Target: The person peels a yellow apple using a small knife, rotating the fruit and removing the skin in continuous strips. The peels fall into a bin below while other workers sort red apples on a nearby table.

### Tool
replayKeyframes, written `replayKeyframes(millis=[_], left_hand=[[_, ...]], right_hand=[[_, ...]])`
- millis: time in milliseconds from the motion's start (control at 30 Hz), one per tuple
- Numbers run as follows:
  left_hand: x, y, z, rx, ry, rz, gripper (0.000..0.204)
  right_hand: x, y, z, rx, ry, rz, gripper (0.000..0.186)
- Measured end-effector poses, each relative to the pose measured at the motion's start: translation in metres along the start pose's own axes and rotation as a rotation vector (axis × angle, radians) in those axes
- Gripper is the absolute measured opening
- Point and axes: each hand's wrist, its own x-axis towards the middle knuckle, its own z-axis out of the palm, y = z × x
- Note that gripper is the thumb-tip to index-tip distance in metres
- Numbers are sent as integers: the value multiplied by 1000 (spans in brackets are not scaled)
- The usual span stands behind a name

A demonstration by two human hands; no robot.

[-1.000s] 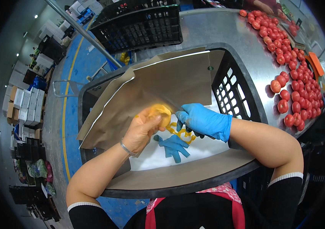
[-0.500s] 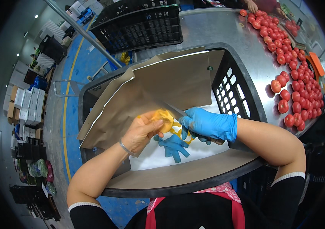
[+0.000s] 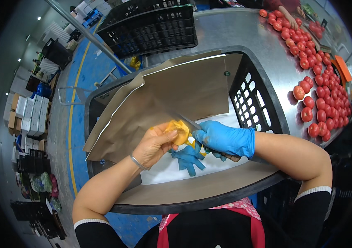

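My bare left hand, with a bracelet at the wrist, pinches a crumpled yellow piece above the crate. My right hand, in a blue glove, grips a knife, its blurred blade pointing up-left beside the yellow piece. The black crate is lined with brown paper and has a white sheet on its bottom. Under my hands lie a torn blue glove and yellow scraps, partly hidden by my hands.
Several red tomatoes cover the right of the steel table. A co-worker's hand reaches among them at the top right. Another black crate stands behind mine. A metal pole runs diagonally at the upper left, beside the blue floor.
My gloved right hand has shifted slightly right and down, and the left hand and yellow piece slightly down. The co-worker's hand has moved further over the tomatoes.
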Motion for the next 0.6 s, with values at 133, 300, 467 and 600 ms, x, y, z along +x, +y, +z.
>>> replayKeyframes(millis=[133,300,467,600], left_hand=[[3,-3,0,7,11,-2,33],[2,7,0,143,8,-10,32],[2,-5,3,36,39,11,34],[3,-9,4,-17,69,14,29]], right_hand=[[9,8,2,29,-29,-35,35],[12,7,0,-51,-84,20,34],[12,8,8,-22,-22,9,31],[18,12,10,-59,-19,-23,30]])
